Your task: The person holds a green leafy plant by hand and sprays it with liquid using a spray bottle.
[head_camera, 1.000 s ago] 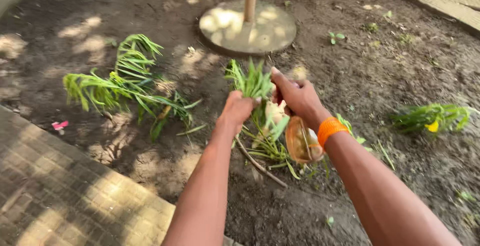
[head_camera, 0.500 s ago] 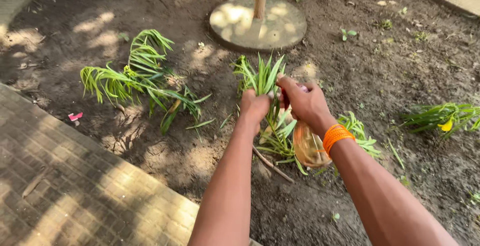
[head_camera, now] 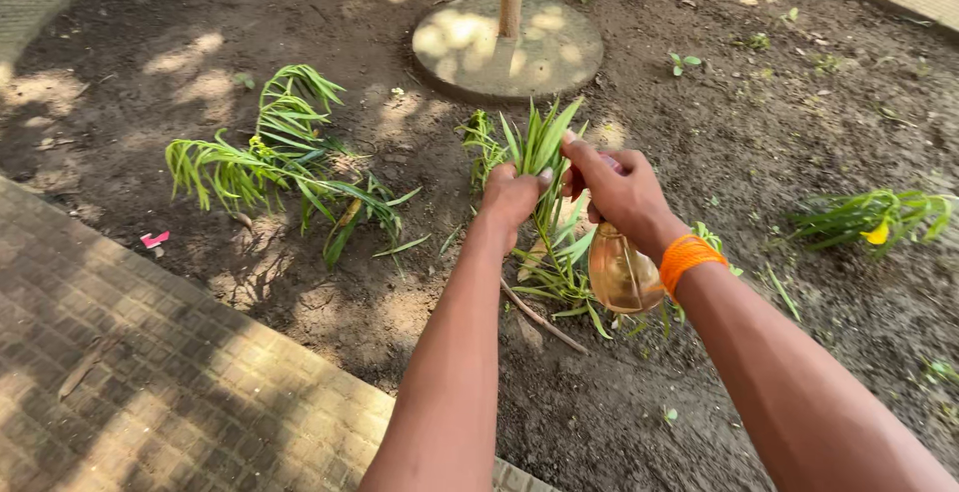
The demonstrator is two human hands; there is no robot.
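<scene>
Leafy green cuttings (head_camera: 534, 147) stand upright at the centre of the view, pinched in the left hand (head_camera: 511, 195), whose fingers are closed around the stems. At three o'clock of it the right hand (head_camera: 617, 192) is curled shut on the neck of an amber spray bottle (head_camera: 621, 274) that hangs below the wrist, near an orange wristband (head_camera: 687, 255). The step in hand looks like gathering and steadying the bunch — any next move would call for a firm hold low on the stems. More leaves (head_camera: 559, 277) lie on the soil (head_camera: 759, 142) beneath. Outward: one palm-like frond (head_camera: 270, 157) at nine o'clock, one clump with a yellow flower (head_camera: 877, 220) at three, one round concrete base (head_camera: 507, 44) with a pole at twelve — brick paving (head_camera: 150, 372) at eight.
</scene>
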